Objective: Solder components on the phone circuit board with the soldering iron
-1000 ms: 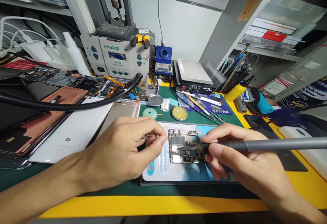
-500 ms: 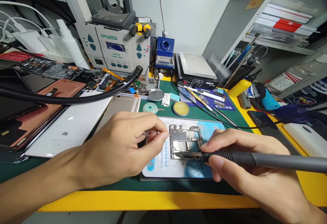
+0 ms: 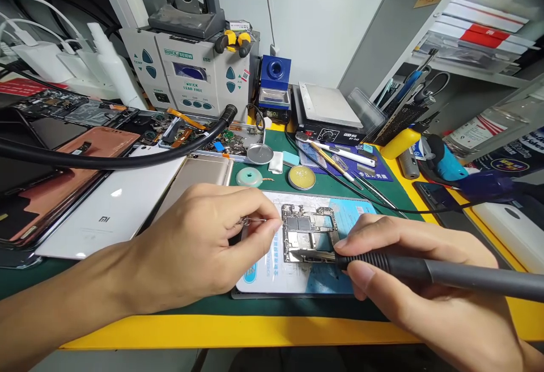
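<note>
My right hand (image 3: 408,270) grips a soldering iron (image 3: 382,262) near its tip end, fingers wrapped round the ribbed black grip. The metal tip points left and lies over the lower part of a phone circuit board (image 3: 300,223). Pinched between thumb and finger, my left hand (image 3: 229,230) holds a thin coiled solder wire (image 3: 250,221), just left of the board. The wire's end is hidden at the fingertips. Beneath the board lies a white and blue box (image 3: 263,281) on the green mat. I cannot tell whether the tip touches the board.
Phones, including a white phone back (image 3: 110,219), cover the left side under a black hose (image 3: 127,161). A hot-air station (image 3: 191,77) stands behind. A round tin of paste (image 3: 301,177), brushes and a heating plate (image 3: 327,106) sit beyond the board. A black cord (image 3: 352,195) crosses there.
The iron's handle has tilted slightly, its rear end lower, while its tip stays over the same part of the board. The left hand's pinch is almost unchanged. The camera view has shifted slightly.
</note>
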Tool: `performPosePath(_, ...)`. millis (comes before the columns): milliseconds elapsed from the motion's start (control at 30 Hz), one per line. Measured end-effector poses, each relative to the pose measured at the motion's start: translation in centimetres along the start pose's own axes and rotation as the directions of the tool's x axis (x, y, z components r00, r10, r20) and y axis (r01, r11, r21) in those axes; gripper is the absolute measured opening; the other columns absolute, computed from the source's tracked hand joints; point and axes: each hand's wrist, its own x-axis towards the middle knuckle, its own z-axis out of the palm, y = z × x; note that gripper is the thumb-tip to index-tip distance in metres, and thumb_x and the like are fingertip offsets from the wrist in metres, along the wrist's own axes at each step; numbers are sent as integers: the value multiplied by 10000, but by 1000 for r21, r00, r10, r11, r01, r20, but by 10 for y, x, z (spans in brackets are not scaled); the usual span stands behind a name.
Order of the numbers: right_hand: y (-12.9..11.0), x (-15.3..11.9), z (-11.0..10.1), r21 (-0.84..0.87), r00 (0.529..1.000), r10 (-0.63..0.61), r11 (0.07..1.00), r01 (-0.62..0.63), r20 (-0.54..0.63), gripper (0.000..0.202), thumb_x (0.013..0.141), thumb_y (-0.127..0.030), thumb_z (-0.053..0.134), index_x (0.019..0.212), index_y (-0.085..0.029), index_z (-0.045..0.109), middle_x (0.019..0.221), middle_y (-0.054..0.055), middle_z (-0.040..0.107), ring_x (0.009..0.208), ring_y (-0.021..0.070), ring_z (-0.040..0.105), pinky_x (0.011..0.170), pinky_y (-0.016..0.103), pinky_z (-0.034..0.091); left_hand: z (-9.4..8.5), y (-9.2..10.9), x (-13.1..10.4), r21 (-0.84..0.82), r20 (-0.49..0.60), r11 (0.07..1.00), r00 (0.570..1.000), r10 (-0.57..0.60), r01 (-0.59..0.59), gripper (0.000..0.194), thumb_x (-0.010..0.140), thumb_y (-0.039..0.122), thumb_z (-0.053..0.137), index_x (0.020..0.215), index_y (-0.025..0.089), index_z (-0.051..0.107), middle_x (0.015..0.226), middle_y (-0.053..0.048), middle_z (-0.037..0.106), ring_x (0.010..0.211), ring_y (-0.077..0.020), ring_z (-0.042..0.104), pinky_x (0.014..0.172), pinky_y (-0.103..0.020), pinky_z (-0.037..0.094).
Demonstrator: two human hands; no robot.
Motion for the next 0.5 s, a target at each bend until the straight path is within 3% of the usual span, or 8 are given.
performPosePath(167,3,-7,6,-38,993,-87,996,84,-83,342,878,-105,850,947,-415,976,729,-115,869,540,114,773,622,177,649,1,2,-1,3,-10,1000,1000,-7,7,288,1152,127,658,945,167,853,643,110,558,514,-62,400,462,-234,302)
performPosePath(367,6,-21,17,-76,975,-111,992,98,-192,329,876,-136,846,981,-430,951,850,-75,947,608,185,832,627,275,693,1,2,-2,28,-35,999,999,-37,38,285,1178,195,690,974,174,888,594,97,583,480,-72,444,457,-234,318)
performPosePath(500,9,-28,22,-74,961,-139,989,124,-241,336,859,-110,840,982,-423,858,820,-103,908,608,170,827,580,253,647,3,3,-2,47,-91,998,995,-38,43,270,1170,192,708,993,166,909,592,107,544,480,-65,415,466,-253,279)
